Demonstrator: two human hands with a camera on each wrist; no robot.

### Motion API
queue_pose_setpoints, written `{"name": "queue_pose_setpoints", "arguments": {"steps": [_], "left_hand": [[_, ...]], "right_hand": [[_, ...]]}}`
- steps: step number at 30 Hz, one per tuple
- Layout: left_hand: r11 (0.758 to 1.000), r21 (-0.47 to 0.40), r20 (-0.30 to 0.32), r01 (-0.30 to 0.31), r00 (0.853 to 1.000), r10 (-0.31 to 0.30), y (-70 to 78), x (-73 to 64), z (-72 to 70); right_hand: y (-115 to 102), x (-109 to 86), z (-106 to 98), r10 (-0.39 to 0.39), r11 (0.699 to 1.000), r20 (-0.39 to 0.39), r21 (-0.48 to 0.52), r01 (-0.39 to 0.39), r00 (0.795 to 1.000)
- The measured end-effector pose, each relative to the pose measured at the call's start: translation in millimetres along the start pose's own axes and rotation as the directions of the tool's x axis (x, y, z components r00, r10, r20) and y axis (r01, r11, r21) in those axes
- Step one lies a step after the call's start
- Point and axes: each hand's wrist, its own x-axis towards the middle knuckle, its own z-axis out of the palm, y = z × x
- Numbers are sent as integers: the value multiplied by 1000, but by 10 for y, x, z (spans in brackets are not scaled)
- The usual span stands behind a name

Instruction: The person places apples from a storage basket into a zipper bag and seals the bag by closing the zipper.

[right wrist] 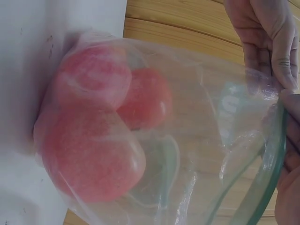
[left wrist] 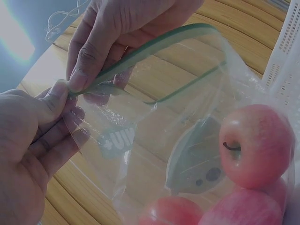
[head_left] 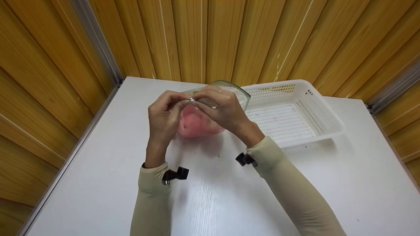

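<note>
A clear zip bag (left wrist: 140,173) with a green sealing strip (left wrist: 164,42) stands on the table with red apples (left wrist: 257,145) in its bottom. My left hand (head_left: 162,113) pinches one corner of the bag's mouth between thumb and forefinger. Right beside it, thumb and fingers of my right hand (head_left: 224,106) pinch the strip, the two thumb tips nearly meeting. Away from that corner, the mouth gapes, its two green edges apart in the left wrist view. Through the plastic in the right wrist view, a large apple (right wrist: 93,152) leans against two others. Pale print marks the bag's side.
A white perforated plastic basket (head_left: 323,116) stands to the right, close behind my right hand. The white table (head_left: 108,157) reaches back to a wood-plank wall (head_left: 220,39), with another plank wall on the left.
</note>
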Motion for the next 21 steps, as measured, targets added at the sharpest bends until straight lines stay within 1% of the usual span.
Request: {"name": "queue_pose_setpoints", "arguments": {"steps": [6,10,15,21], "left_hand": [[999,48,-15,-2,1000,3,5,-7,32],[997,72,-45,8,999,-5,13,-9,41],[996,91,-86,21,996,-13,27,-12,39],[996,90,-127,26,992,-14,29,-11,35]], "right_hand": [[38,-19,-28,6,1000,5,9,-6,1000],[80,-51,-55,20,1000,4,5,-20,1000],[120,-93,-89,60,998,7,-14,-60,998],[162,-154,-130,104,994,11,-38,-104,995]]}}
